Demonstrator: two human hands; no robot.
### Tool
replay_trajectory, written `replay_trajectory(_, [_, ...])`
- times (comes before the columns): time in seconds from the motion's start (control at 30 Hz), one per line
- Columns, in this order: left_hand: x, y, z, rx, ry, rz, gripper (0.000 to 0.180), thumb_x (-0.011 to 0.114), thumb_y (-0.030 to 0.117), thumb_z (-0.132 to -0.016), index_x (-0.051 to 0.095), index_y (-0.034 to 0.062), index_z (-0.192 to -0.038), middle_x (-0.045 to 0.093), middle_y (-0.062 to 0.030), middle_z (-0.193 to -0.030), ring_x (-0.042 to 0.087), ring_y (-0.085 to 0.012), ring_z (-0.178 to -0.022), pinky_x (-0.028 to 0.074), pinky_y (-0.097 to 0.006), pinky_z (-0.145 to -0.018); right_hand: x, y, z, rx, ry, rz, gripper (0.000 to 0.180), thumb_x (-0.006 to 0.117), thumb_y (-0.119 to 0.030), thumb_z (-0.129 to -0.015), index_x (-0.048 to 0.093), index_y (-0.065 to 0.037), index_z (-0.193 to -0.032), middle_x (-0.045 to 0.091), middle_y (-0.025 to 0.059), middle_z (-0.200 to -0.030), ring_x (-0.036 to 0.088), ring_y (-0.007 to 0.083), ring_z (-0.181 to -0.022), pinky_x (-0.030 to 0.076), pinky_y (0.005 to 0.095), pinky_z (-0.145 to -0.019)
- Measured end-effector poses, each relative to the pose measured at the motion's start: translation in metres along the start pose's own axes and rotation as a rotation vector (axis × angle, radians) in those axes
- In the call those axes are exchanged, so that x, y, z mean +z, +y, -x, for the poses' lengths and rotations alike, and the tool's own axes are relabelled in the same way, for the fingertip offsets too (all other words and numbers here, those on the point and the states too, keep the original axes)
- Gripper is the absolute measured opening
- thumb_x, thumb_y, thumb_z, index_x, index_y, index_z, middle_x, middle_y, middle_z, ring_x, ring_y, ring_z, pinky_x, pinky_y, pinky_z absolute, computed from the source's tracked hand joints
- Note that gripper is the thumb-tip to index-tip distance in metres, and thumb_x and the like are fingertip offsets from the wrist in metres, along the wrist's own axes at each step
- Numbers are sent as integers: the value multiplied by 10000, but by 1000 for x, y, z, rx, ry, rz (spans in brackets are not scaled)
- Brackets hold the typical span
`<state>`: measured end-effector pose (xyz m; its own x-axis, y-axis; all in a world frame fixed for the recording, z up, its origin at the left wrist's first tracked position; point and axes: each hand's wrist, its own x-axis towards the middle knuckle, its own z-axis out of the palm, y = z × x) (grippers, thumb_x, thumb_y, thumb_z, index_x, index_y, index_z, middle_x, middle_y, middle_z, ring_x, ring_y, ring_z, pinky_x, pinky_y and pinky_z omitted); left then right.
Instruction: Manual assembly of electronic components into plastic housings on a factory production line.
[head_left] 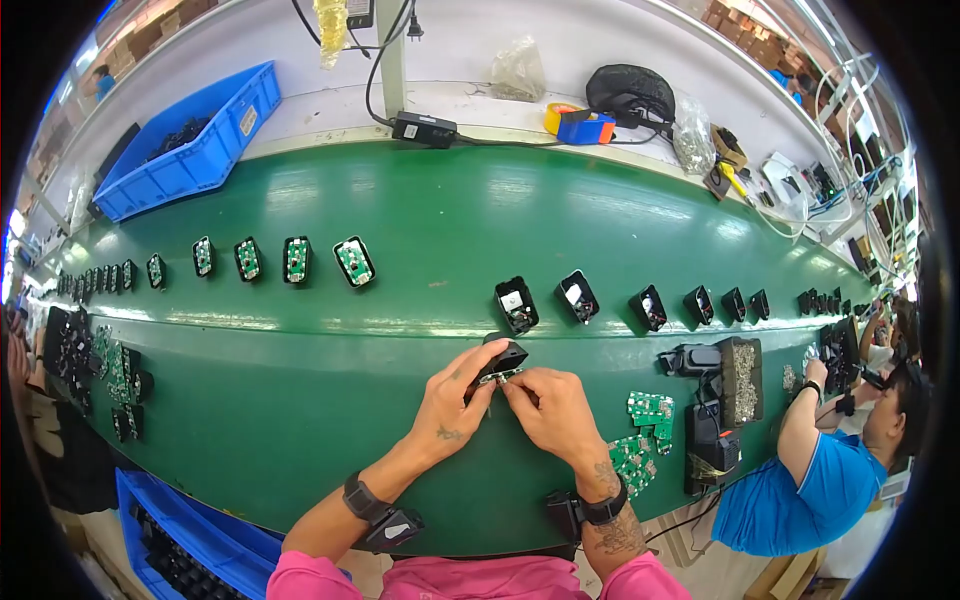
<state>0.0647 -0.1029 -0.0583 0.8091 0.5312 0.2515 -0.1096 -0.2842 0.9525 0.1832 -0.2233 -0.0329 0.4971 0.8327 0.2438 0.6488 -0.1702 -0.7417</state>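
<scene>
Both hands meet over the green bench at the middle of the head view. My left hand [446, 399] is closed round a small black plastic housing [509, 357], which it holds tilted. At the housing's near side a green circuit board [499, 376] shows in part between my fingers. My right hand [549, 411] pinches at that board from the right; its fingertips partly hide it. Just beyond my hands stand open black housings [516, 305] with white and metal parts inside. Farther left, a row of black housings [354, 261] has green boards seated in them.
Loose green boards [652, 410] lie right of my hands, beside a tray of small metal parts [741, 380] and a black device [706, 440]. Blue crates [205, 160] stand far left and below the bench's left edge. A co-worker in a blue shirt [815, 495] sits at right.
</scene>
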Motion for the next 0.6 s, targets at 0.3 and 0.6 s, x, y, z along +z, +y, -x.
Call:
replay_trajectory(0.3, [5,-3,0,144,-8,-168,546,593,-60,-854,507,98,-1370,601,-197,-1224,656,-347,-923,539,-358,-762,-3,3,3,-36,-45,78,114,631,-85,-856,674,17,-880,656,182,-799,642,384,-735,512,434,-660])
replay_trajectory(0.6, [9,-1,2,192,99,-269,585,624,-74,-826,512,73,-1381,626,-198,-1211,686,-289,-900,552,-315,-735,12,3,5,-34,39,116,117,581,-101,-889,622,-3,-842,648,181,-803,627,398,-714,499,490,-613])
